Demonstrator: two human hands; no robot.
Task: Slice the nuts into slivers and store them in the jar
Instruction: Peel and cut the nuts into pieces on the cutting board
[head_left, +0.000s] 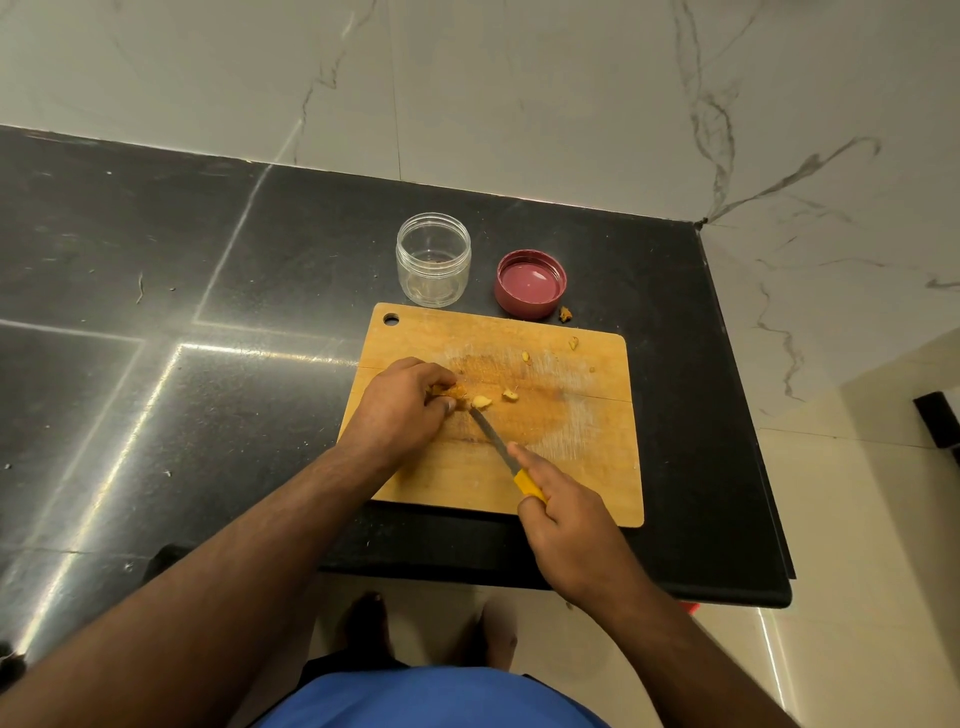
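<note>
- Two bare hands work over a black stone counter (156, 312) that fills most of the view, seen from above by the person standing at its near edge.
- Wooden cutting board (571, 467) lies under both hands, its long side running left to right.
- Left hand (400, 405) is curled shut, fingertips pinching an orange-brown nut (451, 391) down against the board.
- Right hand (563, 525) sits nearer the body, closed around the yellow handle of a small knife (493, 439), forefinger stretched along the back of the blade.
- Clear jar (434, 259) stands open and looks empty, beyond the left hand, just past the board's far edge.
- Red lid (530, 283) rests upturned beside the jar, beyond and between the two hands.
- Knife blade slants up and to the left from the right hand, its tip just beside the left fingertips, so the held nut lies straight ahead of the point.
- Pale cut pieces (481, 401) lie just right of the left fingertips, against the blade tip; a few more are scattered farther off.
</note>
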